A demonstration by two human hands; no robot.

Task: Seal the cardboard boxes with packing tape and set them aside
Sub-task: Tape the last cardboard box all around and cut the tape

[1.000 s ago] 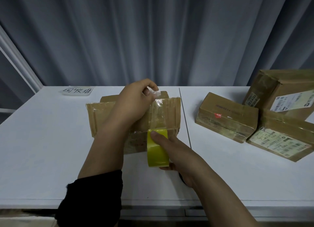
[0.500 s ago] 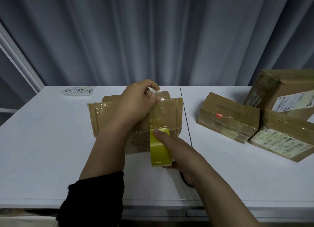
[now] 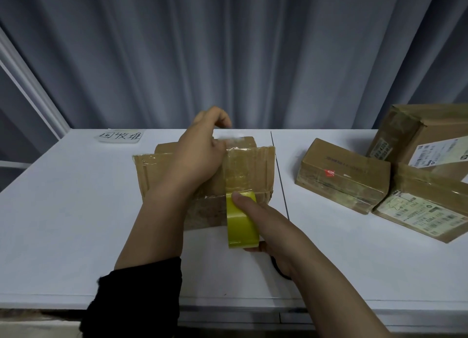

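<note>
Box (image 3: pixel 260 175) under palm-down left hand (image 3: pixel 200 155)

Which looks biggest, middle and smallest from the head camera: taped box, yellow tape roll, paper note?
Largest: taped box.
Middle: yellow tape roll.
Smallest: paper note, though it lies farther back, so that one is unsure.

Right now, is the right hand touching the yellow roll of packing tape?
Touching. Head view: right hand grips the yellow tape roll, thumb pressed on top.

Handwritten "回收堆" on paper note (image 3: pixel 121 136)
</note>
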